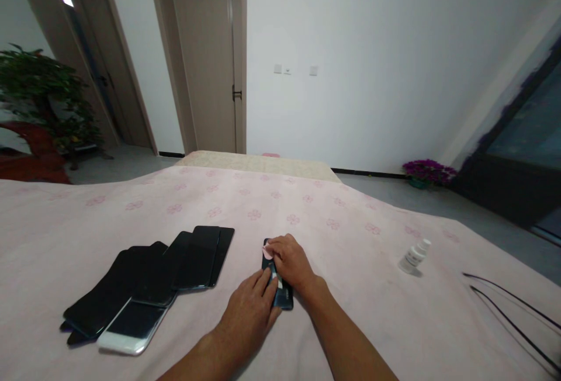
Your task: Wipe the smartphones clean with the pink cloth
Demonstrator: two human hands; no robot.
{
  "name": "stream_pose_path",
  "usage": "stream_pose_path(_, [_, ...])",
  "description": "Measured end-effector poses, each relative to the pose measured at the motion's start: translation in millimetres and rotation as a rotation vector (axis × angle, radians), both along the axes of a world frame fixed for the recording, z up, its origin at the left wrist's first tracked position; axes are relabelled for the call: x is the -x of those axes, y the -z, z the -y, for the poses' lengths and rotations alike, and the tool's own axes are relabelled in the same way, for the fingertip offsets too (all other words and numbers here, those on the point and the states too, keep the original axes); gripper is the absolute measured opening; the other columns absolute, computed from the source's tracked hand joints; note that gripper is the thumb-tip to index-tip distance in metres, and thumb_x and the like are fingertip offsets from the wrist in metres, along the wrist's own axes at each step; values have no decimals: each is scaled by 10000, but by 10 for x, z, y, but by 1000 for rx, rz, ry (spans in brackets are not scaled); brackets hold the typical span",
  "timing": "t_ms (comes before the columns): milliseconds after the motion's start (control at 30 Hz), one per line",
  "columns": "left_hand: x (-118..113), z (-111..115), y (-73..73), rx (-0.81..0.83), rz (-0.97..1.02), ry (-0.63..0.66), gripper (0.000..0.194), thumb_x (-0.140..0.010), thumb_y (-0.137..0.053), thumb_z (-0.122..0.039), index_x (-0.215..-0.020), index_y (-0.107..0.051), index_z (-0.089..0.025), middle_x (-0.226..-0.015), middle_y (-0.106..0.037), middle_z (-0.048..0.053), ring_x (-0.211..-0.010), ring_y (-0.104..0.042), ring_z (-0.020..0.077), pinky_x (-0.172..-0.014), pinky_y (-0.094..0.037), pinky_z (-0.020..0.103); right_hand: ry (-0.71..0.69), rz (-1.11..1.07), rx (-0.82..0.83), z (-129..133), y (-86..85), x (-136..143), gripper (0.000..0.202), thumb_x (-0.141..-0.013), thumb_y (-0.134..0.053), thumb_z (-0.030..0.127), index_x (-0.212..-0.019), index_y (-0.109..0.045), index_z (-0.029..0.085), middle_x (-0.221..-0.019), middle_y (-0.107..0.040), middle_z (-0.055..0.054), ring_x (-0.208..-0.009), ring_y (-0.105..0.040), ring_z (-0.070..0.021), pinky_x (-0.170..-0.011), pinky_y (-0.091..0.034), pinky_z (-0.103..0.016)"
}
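Note:
A dark phone [286, 299] lies on the pink flowered cloth [350, 287] between my hands. My left hand [250, 311] rests on its lower left side, fingertips on the surface near a pale patch. Over the upper end, my right hand [290, 259] has its fingers closed on a small pink piece [267, 253], which lies against the phone. To the left several dark phones [197, 258] overlap in a fanned row, with a white-edged phone [134, 325] at the front.
A small white spray bottle [414, 256] stands on the cloth at the right. Two thin black cords [512, 319] lie near the right edge. Beyond the cloth are a door [205, 65], a leafy plant [44, 97] and purple flowers [427, 170].

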State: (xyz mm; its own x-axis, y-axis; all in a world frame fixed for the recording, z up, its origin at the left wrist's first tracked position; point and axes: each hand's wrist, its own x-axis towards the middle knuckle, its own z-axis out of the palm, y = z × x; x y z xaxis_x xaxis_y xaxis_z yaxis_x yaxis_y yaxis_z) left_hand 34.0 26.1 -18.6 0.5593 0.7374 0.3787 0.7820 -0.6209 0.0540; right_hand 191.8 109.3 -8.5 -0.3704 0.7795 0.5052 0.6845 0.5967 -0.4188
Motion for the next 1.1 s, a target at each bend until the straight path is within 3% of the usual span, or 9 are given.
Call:
stream_pose_path(267, [-13,-6,-14,29,36,17,456,-871,-648,-276,-1302,-565,-154,-1344,-602,131,-1229,-565,283,-1040,-487,436,-131,-15,26,24,17,14,312,-700,-555,-40,-747,-721,220,-876,-751,-3,-876,-622,-175,-860,-434,-294])
stream_pose_path(467, [-20,11,-62,55,-24,-12,456,-879,-637,-282,-1307,-571,-139,-1361,-587,151,-1234,-562,298,-1047,-476,444,-74,-65,6,20,11,-4,355,-744,-505,-38,-842,-741,209,-998,-750,-31,-945,-629,-178,-922,-418,-326])
stream_pose_path(633, [-42,26,-117,95,-40,-14,442,-888,-624,-274,-1302,-579,-127,-1375,-575,154,-1255,-546,289,-1069,-456,425,-150,-141,71,46,7,-23,341,-663,-534,-22,-734,-747,235,-842,-758,4,-840,-635,-176,-852,-453,-307])
stream_pose_path(733, [-125,27,-95,122,-79,-71,446,-898,-610,-283,-1307,-575,-108,-1368,-572,183,-1243,-555,304,-1037,-477,433,-19,-329,85,35,20,-45,333,-667,-517,18,-731,-757,239,-830,-757,-6,-826,-644,-180,-859,-461,-324])
stream_pose_path(867, [-352,24,-112,137,-146,-153,428,-914,-579,-283,-1291,-580,-80,-1338,-576,233,-1206,-578,329,-945,-521,433,226,-806,219,-37,46,-130,264,-673,-548,124,-751,-780,224,-858,-760,-36,-867,-660,-207,-826,-487,-326])
stream_pose_path(967, [-514,-27,-273,231,-199,-189,378,-898,-600,-300,-1192,-639,-67,-1136,-676,234,-1039,-658,328,-815,-554,407,344,-1074,308,-98,66,-242,235,-644,-587,196,-764,-789,188,-794,-753,-45,-743,-646,-193,-665,-480,-282])
stream_pose_path(1100, [-511,-291,-576,322,-271,-78,349,-931,-511,-376,-961,-714,-94,-902,-712,194,-865,-691,317,-732,-549,418,428,-1236,310,-163,92,-394,288,-610,-597,238,-811,-779,140,-579,-656,-10,-502,-508,-118,-471,-345,-231])
